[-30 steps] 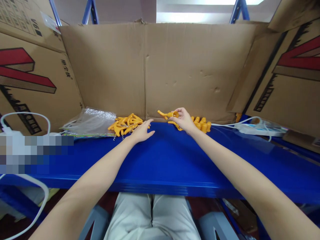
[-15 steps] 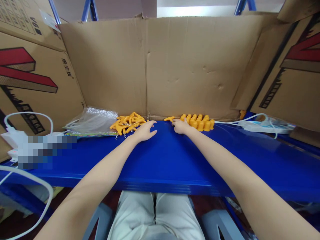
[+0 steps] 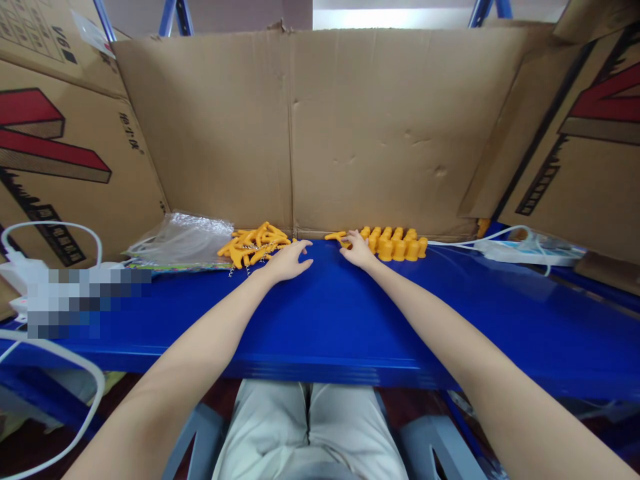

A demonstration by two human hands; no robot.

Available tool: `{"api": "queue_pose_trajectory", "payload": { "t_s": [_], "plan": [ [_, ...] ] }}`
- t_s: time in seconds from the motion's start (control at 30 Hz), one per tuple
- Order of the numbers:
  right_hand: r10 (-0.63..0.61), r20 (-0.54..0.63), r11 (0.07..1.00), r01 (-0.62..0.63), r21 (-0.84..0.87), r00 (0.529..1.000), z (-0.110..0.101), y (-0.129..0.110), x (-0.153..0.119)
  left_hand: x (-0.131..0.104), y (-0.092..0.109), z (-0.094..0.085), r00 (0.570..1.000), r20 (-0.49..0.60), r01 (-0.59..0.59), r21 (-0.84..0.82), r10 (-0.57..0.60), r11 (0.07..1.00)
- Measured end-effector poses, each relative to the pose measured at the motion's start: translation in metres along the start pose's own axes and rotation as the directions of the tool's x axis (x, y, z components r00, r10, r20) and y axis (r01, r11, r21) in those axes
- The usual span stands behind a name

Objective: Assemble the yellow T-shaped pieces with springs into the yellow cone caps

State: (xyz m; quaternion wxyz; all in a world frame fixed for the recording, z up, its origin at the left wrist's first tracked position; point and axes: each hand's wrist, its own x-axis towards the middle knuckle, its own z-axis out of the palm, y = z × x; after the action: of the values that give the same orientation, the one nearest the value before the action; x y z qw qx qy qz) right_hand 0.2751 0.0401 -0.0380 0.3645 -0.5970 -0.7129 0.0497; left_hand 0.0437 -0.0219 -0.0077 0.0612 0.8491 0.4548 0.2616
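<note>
Beside a heap of orange-yellow corkscrews [image 3: 254, 243] with metal spirals, my left hand [image 3: 288, 261] hovers low over the blue tabletop, fingers and thumb apart, holding nothing. My right hand [image 3: 358, 252] is at the back of the table, its thumb and fingers spread around the near end of a single T-shaped corkscrew [image 3: 335, 236]. I cannot tell whether the fingertips touch it. Right of this hand, orange-yellow cup-shaped covers [image 3: 399, 248] stand in close rows; the hand partly hides the leftmost ones.
A cardboard sheet [image 3: 375, 133] walls off the back of the blue table [image 3: 320, 313]. Clear plastic bags [image 3: 193, 237] lie left of the corkscrews. White chargers and cables [image 3: 25, 273] are at far left, a white power strip [image 3: 525, 252] at right. Cardboard boxes [image 3: 45, 160] flank the table.
My right hand's fingers have spread and lifted from a pointing pose by the single corkscrew. My left hand has stayed nearly still. The view has shifted slightly.
</note>
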Motion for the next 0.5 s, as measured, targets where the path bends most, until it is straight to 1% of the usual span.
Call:
{"api": "queue_pose_trajectory", "payload": {
  "t_s": [0.1,0.2,0.27,0.3,0.37,0.4,0.43,0.47,0.5],
  "plan": [
    [0.061,-0.045,0.982,-0.052,0.181,0.997,-0.009,0.002,0.006,0.0,-0.001,0.0,1.0,0.005,-0.011,-0.002,0.011,1.0],
    [0.14,-0.076,0.935,-0.107,0.338,0.987,-0.026,0.006,0.016,0.001,-0.002,0.001,1.0,0.009,-0.016,-0.002,0.016,1.0],
    [0.188,-0.141,0.916,-0.121,0.384,0.972,-0.039,0.01,0.02,0.001,-0.002,0.001,1.0,0.012,-0.013,0.001,0.013,1.0],
    [0.198,-0.178,0.918,-0.119,0.378,0.964,-0.045,0.013,0.021,0.001,-0.001,0.001,1.0,0.014,-0.011,0.004,0.011,1.0],
    [0.161,-0.239,0.957,-0.092,0.276,0.957,-0.055,0.019,0.019,0.001,-0.001,0.001,1.0,0.016,-0.01,0.011,0.01,1.0],
    [0.113,-0.246,0.982,-0.071,0.173,0.963,-0.059,0.022,0.016,0.001,-0.001,0.001,1.0,0.015,-0.012,0.014,0.012,1.0],
    [0.053,-0.224,0.998,-0.045,0.043,0.973,-0.061,0.023,0.012,0.002,-0.001,0.001,1.0,0.014,-0.016,0.019,0.016,1.0],
    [0.0,-0.168,0.995,-0.017,-0.099,0.986,-0.063,0.024,0.007,0.002,-0.001,0.001,1.0,0.016,-0.022,0.025,0.022,0.999],
    [-0.026,-0.084,0.973,0.006,-0.23,0.996,-0.063,0.024,0.002,0.002,-0.001,0.0,0.999,0.02,-0.03,0.035,0.029,0.999]
  ]
}}
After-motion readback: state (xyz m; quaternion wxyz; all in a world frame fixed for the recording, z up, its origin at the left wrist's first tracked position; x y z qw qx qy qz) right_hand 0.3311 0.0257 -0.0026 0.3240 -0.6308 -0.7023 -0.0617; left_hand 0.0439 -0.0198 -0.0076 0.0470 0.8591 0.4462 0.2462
